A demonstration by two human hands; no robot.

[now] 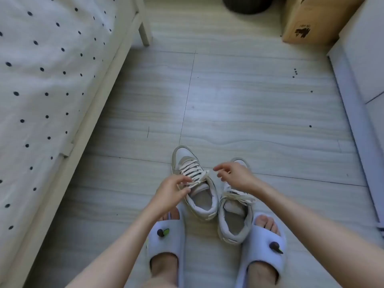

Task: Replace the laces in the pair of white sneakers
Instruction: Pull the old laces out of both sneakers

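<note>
Two white sneakers stand side by side on the floor in front of my feet. The left sneaker point(194, 181) is laced with a cream lace point(192, 170) tied near its tongue. My left hand point(171, 191) pinches the loose end of that lace at the sneaker's left side. The right sneaker point(234, 217) has its own cream lace point(239, 197) lying across the tongue. My right hand point(232, 175) hovers above the right sneaker's toe with fingers loosely curled toward the left sneaker, holding nothing.
My feet in white slippers point(166, 242) sit just behind the sneakers. A bed with a dotted sheet point(41, 90) runs along the left. White furniture point(361, 100) lines the right, a cardboard box point(307, 19) and a dark round object point(247, 5) stand at the back.
</note>
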